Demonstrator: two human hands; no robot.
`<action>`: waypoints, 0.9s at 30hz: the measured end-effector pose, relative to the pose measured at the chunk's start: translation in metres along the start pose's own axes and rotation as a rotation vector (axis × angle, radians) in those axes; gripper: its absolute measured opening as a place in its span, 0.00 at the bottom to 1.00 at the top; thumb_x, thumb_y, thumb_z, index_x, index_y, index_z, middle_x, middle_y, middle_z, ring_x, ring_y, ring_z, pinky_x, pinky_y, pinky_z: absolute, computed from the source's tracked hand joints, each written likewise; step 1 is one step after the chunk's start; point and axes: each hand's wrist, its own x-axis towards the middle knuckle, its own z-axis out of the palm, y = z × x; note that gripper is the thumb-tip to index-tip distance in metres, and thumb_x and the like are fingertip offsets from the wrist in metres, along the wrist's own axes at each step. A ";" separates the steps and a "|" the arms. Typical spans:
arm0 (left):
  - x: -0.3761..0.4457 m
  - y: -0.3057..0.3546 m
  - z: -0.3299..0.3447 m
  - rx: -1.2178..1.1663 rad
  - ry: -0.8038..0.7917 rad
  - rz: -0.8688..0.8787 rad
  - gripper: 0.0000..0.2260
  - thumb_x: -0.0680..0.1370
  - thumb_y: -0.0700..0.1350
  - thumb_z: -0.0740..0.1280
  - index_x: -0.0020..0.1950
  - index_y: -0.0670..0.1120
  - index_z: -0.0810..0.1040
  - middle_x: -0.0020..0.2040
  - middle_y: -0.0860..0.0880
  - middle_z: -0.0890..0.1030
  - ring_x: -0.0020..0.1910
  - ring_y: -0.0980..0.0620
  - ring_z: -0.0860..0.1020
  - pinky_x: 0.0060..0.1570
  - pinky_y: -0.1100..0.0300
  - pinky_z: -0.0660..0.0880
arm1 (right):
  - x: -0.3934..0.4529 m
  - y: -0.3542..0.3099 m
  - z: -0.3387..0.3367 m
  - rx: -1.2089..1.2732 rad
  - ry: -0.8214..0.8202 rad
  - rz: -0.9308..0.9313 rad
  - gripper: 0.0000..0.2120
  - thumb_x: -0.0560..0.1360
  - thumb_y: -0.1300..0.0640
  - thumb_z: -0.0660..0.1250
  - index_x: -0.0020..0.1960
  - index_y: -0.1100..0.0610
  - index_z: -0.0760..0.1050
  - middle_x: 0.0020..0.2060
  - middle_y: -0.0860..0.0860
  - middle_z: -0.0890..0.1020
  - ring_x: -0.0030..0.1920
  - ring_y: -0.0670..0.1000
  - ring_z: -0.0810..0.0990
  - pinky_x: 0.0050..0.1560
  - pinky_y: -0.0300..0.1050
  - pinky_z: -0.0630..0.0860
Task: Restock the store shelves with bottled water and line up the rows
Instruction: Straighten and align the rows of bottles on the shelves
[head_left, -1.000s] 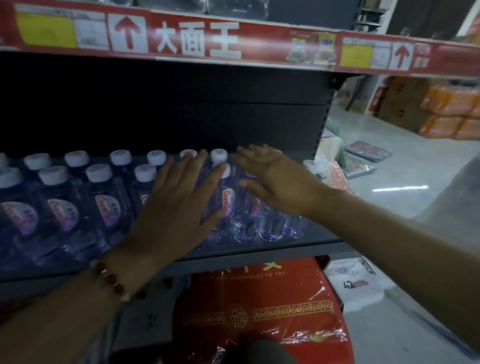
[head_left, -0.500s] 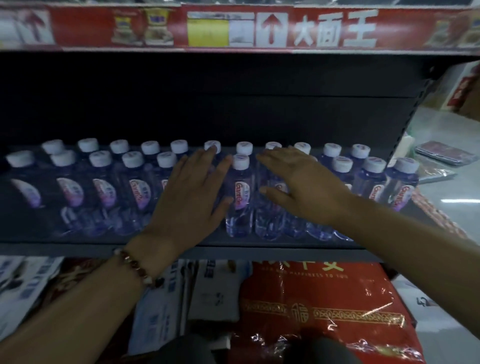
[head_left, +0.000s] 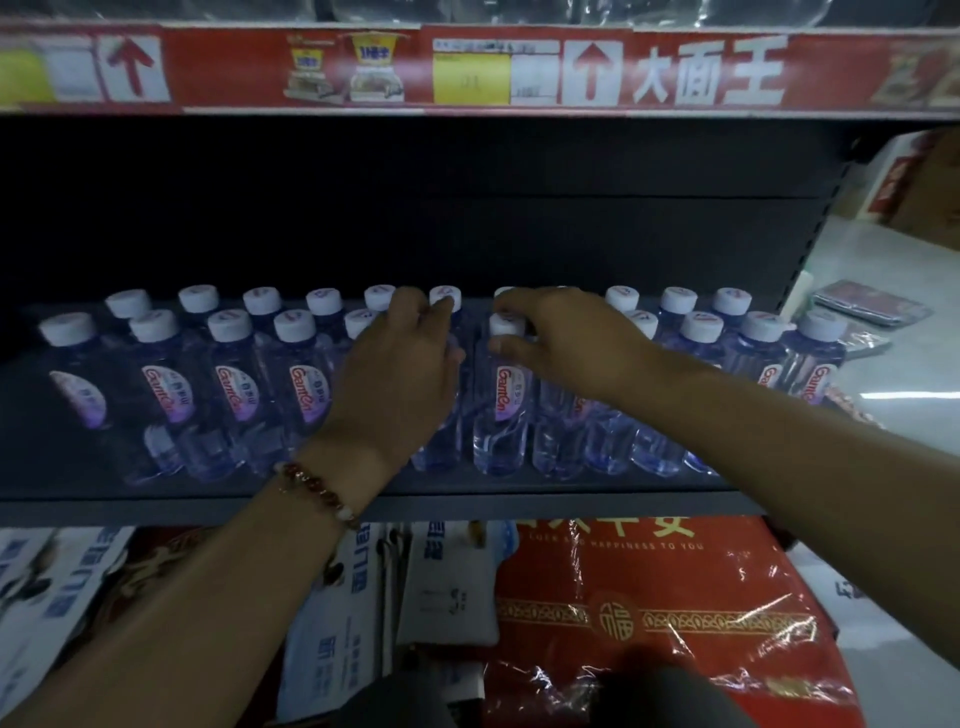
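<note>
The left hand (head_left: 400, 374), a bead bracelet (head_left: 317, 491) at its wrist, reaches into the water bottles (head_left: 234, 384) with its fingers curled over a cap in the back row; I cannot tell whether it grips. The right hand (head_left: 566, 343) curls down over the white cap of a front-row bottle (head_left: 505, 400), fingertips round the cap. The bottles stand upright in two rows along the dark shelf (head_left: 467, 501), spreading left and right of the hands. Above the shelf runs a red price strip (head_left: 467, 73); below the shelf lies a red package (head_left: 649, 613).
</note>
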 end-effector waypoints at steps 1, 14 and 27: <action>0.002 -0.001 -0.001 -0.008 -0.025 0.010 0.23 0.81 0.46 0.68 0.74 0.39 0.71 0.62 0.40 0.72 0.53 0.39 0.77 0.52 0.49 0.75 | 0.001 -0.001 -0.001 -0.004 -0.003 0.007 0.08 0.79 0.47 0.66 0.51 0.51 0.74 0.44 0.48 0.81 0.44 0.52 0.80 0.47 0.51 0.77; 0.020 -0.002 -0.017 -0.278 -0.210 0.013 0.21 0.76 0.50 0.75 0.66 0.45 0.77 0.60 0.47 0.79 0.59 0.49 0.77 0.54 0.58 0.70 | -0.001 0.002 -0.017 -0.024 -0.031 -0.008 0.10 0.78 0.48 0.68 0.52 0.53 0.81 0.40 0.47 0.81 0.41 0.49 0.79 0.42 0.44 0.71; 0.015 -0.004 -0.014 -0.235 -0.217 0.067 0.30 0.78 0.49 0.73 0.77 0.45 0.69 0.73 0.43 0.73 0.71 0.45 0.70 0.66 0.60 0.62 | -0.003 0.006 -0.017 -0.001 -0.042 -0.019 0.13 0.78 0.47 0.68 0.55 0.54 0.82 0.42 0.52 0.84 0.42 0.51 0.81 0.46 0.50 0.77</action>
